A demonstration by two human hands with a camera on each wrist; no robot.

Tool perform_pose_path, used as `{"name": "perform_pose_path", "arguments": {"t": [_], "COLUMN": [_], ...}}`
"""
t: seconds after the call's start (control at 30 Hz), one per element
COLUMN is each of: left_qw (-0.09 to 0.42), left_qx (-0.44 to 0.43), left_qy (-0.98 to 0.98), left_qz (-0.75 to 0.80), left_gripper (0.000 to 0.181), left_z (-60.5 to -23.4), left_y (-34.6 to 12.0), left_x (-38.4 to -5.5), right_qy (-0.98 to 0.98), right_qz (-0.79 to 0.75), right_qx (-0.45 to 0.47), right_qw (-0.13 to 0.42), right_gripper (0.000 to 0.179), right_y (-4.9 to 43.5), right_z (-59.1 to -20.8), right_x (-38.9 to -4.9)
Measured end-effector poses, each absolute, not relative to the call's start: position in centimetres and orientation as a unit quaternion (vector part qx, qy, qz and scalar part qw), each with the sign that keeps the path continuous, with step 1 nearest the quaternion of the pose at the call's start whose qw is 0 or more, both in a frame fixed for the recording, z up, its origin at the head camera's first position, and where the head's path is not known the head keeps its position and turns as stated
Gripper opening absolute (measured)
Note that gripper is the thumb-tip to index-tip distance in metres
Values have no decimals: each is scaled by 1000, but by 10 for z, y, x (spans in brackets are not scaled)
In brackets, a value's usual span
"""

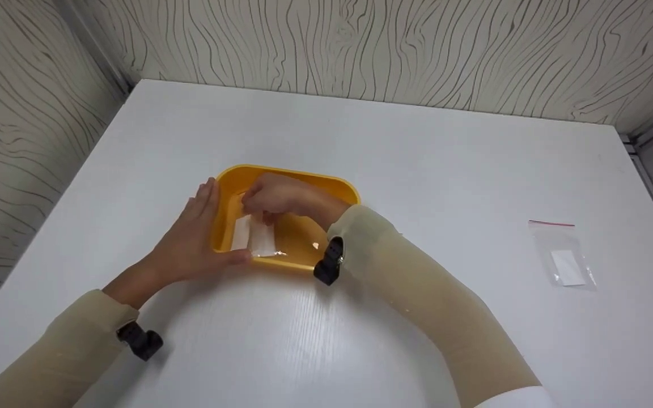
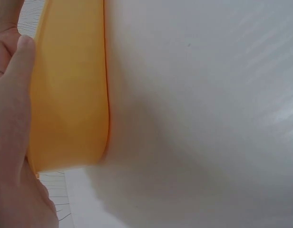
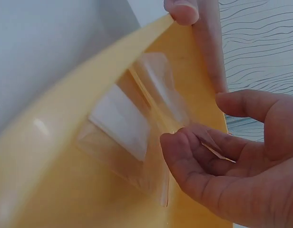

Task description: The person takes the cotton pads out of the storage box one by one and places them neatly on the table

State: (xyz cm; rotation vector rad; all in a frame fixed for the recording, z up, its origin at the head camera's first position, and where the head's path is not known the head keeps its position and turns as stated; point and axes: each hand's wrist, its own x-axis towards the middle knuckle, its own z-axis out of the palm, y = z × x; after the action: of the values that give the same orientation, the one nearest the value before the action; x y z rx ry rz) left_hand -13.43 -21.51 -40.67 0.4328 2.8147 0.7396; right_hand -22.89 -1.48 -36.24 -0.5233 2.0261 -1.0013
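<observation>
My left hand [image 1: 193,235] rests against the left end of a yellow plastic tub [image 1: 304,265], straight fingers along the outside. Its thumb [image 2: 20,61] lies on the near rim. Inside the tub, my right hand [image 1: 281,195] pinches a clear plastic bag [image 3: 161,76] between its curled fingertips. A white slip [image 3: 122,121] shows through clear plastic beside those fingers. Whether this plastic is one bag or more, I cannot tell. Part of the tub's inside is hidden behind the right hand and forearm.
To the right on the white table [image 1: 445,164] lies a clear zip bag [image 1: 562,255] with a red seal line and a white slip inside. Wood-patterned panels [image 1: 360,51] stand behind the table and at the left. Each wrist carries a small black camera [image 1: 329,262].
</observation>
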Motion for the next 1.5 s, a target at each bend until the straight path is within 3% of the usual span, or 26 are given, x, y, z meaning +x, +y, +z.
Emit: {"name": "perform_pose_path", "arguments": {"t": [0.43,0.67,0.97,1.5], "left_qw": [97,98,93,92], "left_qx": [149,147,150,148], "left_qy": [952,952,952,952], "left_qz": [250,252,251,254], "left_gripper": [131,133,133,132], "left_z": [-407,-407,-408,-408], "left_y": [-216,-216,-215,-215], "left_x": [-134,-134,-134,-134], "right_qy": [781,783,805,809], "right_qz": [-454,-462,-451,-444], "right_qx": [-140,-127,-136,-141], "right_qw": [404,397,361,360], "right_gripper": [34,30,31,39], "right_y": [-15,-16,-16,-17], "right_z": [-362,-361,-364,-363], "right_x": [-227,-227,-227,-228]}}
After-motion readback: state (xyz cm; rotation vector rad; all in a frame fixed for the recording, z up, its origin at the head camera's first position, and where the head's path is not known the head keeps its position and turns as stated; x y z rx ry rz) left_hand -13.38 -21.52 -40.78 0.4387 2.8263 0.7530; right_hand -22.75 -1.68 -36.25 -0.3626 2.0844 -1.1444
